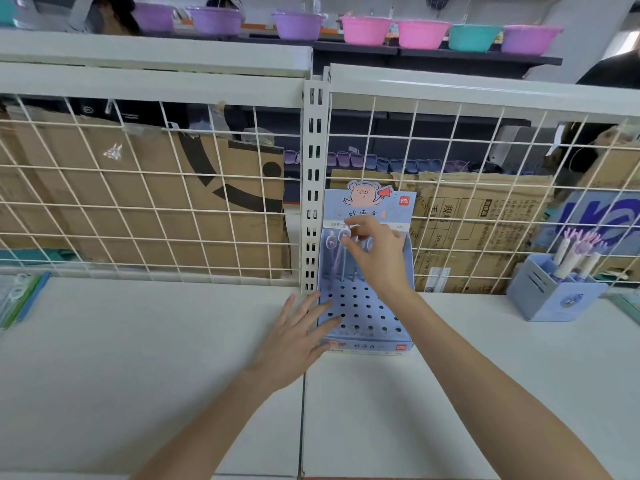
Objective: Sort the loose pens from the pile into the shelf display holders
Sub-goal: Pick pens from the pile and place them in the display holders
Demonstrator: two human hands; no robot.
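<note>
On the white shelf point(138, 358) a blue pen display point(367, 306) stands against the wire grid. The left hand point(298, 337) lies flat, fingers spread, touching the display's left edge. The right hand point(375, 258) pinches the top of a pen point(344, 252) in the back row — its fingertips hide the cap, and the neighbouring pens blur together.

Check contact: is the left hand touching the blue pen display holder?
Touching. The head view shows the left hand with straight fingers lying on the left edge of the blue pen display holder.
</note>
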